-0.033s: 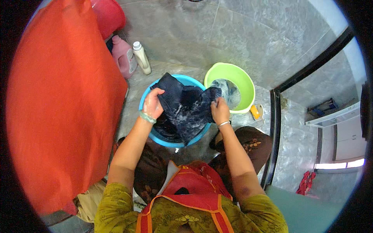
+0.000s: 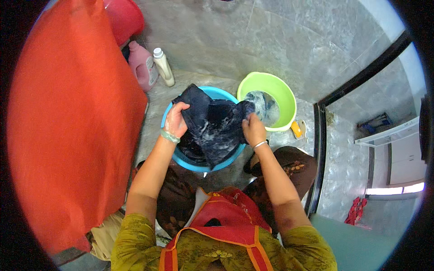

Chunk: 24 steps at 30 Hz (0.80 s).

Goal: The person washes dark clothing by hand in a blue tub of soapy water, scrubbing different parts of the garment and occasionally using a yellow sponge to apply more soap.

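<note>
1. The left hand (image 2: pixel 176 121) pinches one edge of a dark cloth (image 2: pixel 214 119), thumb on top, the other fingers mostly hidden.
2. The right hand (image 2: pixel 255 130) is closed around a bunched end of that cloth (its fingertips are hard to make out).
3. Between the hands, the cloth spreads over a blue basin (image 2: pixel 220 93), streaked with whitish suds, its lower part hanging inside.
4. A pale green bangle (image 2: pixel 170 136) circles the left wrist, a silvery one (image 2: pixel 261 144) the right.
5. Just beside the blue basin, to the right, a lime-green basin (image 2: pixel 288 99) holds wet bluish fabric (image 2: pixel 258 103) in cloudy water.
6. Near that basin's lower right lies a small yellow-and-white object (image 2: pixel 296 129).
7. Farther off, by the wall, a pink jug (image 2: pixel 142 67) and a white bottle (image 2: pixel 164 68) stand side by side.
</note>
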Motion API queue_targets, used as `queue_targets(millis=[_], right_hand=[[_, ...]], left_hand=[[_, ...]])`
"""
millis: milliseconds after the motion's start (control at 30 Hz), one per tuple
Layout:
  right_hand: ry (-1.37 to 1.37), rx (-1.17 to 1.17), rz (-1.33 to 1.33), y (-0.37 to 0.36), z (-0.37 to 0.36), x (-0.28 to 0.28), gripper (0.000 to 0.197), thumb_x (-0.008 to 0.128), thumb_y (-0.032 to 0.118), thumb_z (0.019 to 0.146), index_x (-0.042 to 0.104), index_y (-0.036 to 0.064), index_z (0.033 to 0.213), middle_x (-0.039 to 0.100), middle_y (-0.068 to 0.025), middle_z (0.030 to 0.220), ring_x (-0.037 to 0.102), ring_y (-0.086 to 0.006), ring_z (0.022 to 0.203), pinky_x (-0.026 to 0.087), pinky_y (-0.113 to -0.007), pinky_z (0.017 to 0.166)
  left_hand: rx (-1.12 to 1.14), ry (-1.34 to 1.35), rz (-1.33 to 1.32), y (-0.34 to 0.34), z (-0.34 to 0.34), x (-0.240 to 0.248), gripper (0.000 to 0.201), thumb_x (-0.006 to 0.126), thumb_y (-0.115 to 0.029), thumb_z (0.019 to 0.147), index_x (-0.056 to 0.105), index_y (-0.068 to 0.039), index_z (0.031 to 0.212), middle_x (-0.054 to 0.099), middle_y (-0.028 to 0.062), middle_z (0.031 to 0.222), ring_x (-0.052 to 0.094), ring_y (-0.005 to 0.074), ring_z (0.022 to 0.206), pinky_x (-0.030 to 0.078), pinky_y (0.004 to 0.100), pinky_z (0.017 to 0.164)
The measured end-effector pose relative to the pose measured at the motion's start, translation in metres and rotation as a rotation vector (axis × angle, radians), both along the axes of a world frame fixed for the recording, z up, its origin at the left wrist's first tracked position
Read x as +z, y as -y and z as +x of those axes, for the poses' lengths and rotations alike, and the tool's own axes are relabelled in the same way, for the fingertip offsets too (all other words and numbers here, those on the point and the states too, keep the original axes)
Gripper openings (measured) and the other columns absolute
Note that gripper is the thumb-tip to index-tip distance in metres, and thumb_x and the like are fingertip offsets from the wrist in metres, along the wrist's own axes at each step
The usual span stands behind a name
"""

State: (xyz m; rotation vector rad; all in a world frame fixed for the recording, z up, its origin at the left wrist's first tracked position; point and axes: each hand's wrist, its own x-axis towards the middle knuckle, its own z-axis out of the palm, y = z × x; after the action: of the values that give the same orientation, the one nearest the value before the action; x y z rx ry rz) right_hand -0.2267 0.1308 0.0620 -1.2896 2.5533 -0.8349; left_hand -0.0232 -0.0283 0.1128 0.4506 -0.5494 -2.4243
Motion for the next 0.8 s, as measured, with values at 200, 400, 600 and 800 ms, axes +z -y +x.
queue_targets(millis=[200, 400, 600, 800], right_hand=[[-0.328, 0.6, 0.656, 0.02, 0.056, -0.043, 0.019, 0.049, 0.015, 0.075, 0.061, 0.0057, 0.086, 0.063, -0.0117, 0.084, 0.06, -0.0276, 0.082, 0.046, -0.04, 0.07], [-0.313, 1.09, 1.045, 0.052, 0.036, -0.134, 0.024, 0.046, 0.018, 0.08, 0.063, 0.005, 0.092, 0.056, -0.016, 0.107, 0.054, -0.0294, 0.1, 0.044, -0.038, 0.082], [0.456, 1.002, 0.576, 0.048, -0.108, -0.014, 0.032, 0.05, 0.028, 0.082, 0.056, 0.0031, 0.101, 0.059, -0.0142, 0.095, 0.056, -0.0278, 0.082, 0.044, -0.041, 0.079], [-0.028, 0.003, 0.393, -0.081, -0.338, -0.055, 0.026, 0.052, 0.023, 0.079, 0.058, 0.0015, 0.093, 0.063, -0.0141, 0.081, 0.06, -0.0323, 0.072, 0.048, -0.037, 0.067]], left_hand=[[0.212, 0.451, -0.688, 0.019, 0.006, -0.08, 0.022, 0.053, 0.002, 0.067, 0.053, 0.002, 0.089, 0.057, 0.0088, 0.093, 0.053, 0.0251, 0.092, 0.039, 0.0348, 0.084], [0.083, 0.467, -0.197, -0.02, -0.018, -0.021, 0.031, 0.057, -0.001, 0.071, 0.051, 0.002, 0.101, 0.057, 0.009, 0.097, 0.053, 0.0215, 0.094, 0.042, 0.034, 0.085], [0.104, 0.603, -0.381, -0.012, -0.006, -0.019, 0.029, 0.056, -0.008, 0.071, 0.054, -0.005, 0.1, 0.057, 0.0033, 0.096, 0.052, 0.0178, 0.089, 0.04, 0.0299, 0.083], [0.207, 0.852, -0.308, -0.007, -0.024, -0.038, 0.041, 0.051, -0.015, 0.079, 0.043, 0.004, 0.115, 0.047, 0.0133, 0.114, 0.046, 0.0249, 0.101, 0.035, 0.033, 0.091]])
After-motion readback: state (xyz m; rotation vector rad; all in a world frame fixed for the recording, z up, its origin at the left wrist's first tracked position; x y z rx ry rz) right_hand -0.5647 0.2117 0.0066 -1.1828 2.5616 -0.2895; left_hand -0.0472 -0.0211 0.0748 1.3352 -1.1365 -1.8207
